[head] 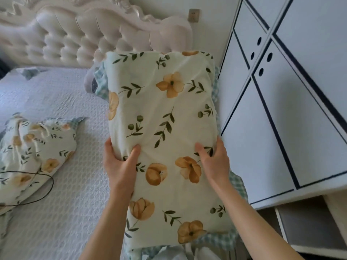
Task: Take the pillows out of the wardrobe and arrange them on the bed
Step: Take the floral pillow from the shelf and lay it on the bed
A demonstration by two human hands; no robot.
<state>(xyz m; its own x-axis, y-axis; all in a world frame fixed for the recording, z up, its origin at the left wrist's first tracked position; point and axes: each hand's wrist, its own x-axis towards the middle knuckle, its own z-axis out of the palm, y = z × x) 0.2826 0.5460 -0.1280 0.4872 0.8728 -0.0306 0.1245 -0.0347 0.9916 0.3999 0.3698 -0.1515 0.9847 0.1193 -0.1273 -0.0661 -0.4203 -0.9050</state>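
A long pale-green pillow (165, 113) with yellow flowers and green leaves fills the middle of the head view, held lengthwise over the right edge of the bed (62, 102). My left hand (120, 164) grips its left side and my right hand (214, 162) grips its right side, thumbs on top. A second pillow (35, 151) in the same print lies rumpled on the bed at the left. The white wardrobe (281, 113) with dark trim stands at the right, its doors closed.
A cream tufted headboard (75, 40) runs along the back. A thin dark cable (45, 192) loops over the left pillow. A wall socket (193, 15) sits above the headboard. An open white shelf (308, 226) is low at the right.
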